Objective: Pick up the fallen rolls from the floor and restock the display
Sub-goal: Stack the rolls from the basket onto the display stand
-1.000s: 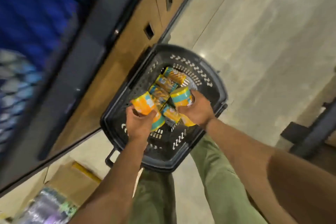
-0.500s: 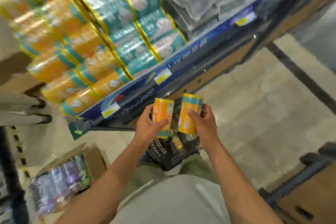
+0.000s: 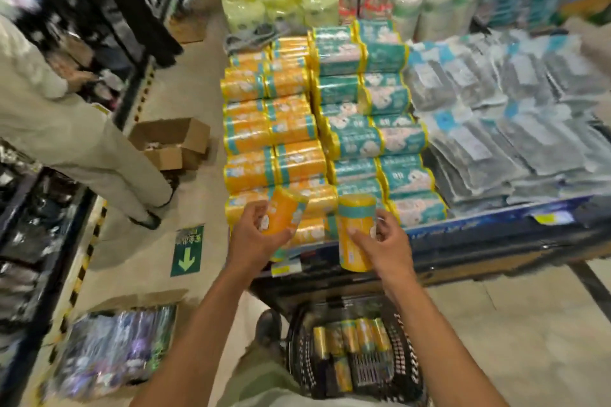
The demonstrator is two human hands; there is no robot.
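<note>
My left hand [image 3: 256,235] grips an orange roll [image 3: 285,213] tilted over the front rows of the display. In my right hand [image 3: 383,246] a second orange roll [image 3: 356,231] stands upright near the display's front edge. The display [image 3: 439,228] is a low blue-edged table stacked with orange rolls [image 3: 267,139] on the left and teal rolls [image 3: 367,129] beside them. On the floor at my feet stands a black basket [image 3: 410,360] with several more rolls [image 3: 350,337] inside.
Grey packets [image 3: 506,129] fill the display's right side. A person in beige clothes [image 3: 69,132] stands at the left by open cardboard boxes [image 3: 172,142]. A carton of purple packs [image 3: 112,350] sits at lower left. A green arrow sticker [image 3: 186,251] marks the floor.
My view has risen from the basket to the display. Both hands lifted a roll each out of the basket and carried them up and forward over the display's front edge.
</note>
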